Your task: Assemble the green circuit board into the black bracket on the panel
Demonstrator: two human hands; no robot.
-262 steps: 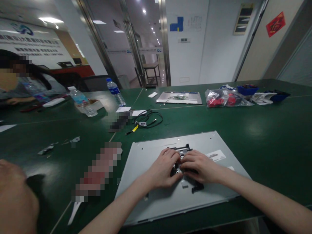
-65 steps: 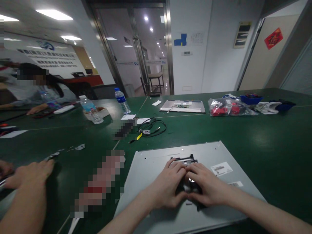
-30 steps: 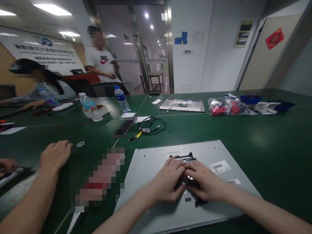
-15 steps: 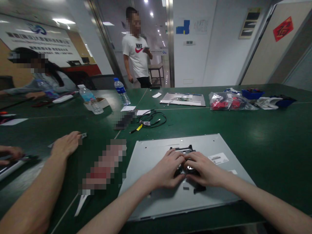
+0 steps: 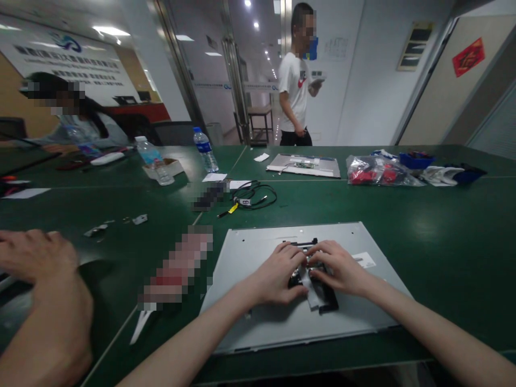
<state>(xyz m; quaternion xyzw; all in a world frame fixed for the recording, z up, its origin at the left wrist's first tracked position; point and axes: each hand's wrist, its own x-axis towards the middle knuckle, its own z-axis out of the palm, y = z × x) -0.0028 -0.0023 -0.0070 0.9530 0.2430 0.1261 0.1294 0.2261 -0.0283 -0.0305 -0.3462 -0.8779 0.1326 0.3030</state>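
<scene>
Left hand (image 5: 284, 273) and right hand (image 5: 341, 267) are half-curled over the black part (image 5: 330, 301) in the middle of the panel (image 5: 258, 252), can't tell if either's actually gripping it. Panel's flat on the table (image 5: 443, 247). There's a cable (image 5: 250, 203) near the panel's far left corner, a plastic bag (image 5: 381, 171) past its far right one, and someone else's hand (image 5: 38, 255) off to its left.

The smooth, matt grey rectangular metal-looking panel (image 5: 262, 317) at five o'clock carries a black plastic-looking strip (image 5: 330, 301) and lies on a glossy dark-green tabletop (image 5: 443, 236), a shiny, crinkled clear plastic bag (image 5: 382, 173) sitting at three o'clock.
</scene>
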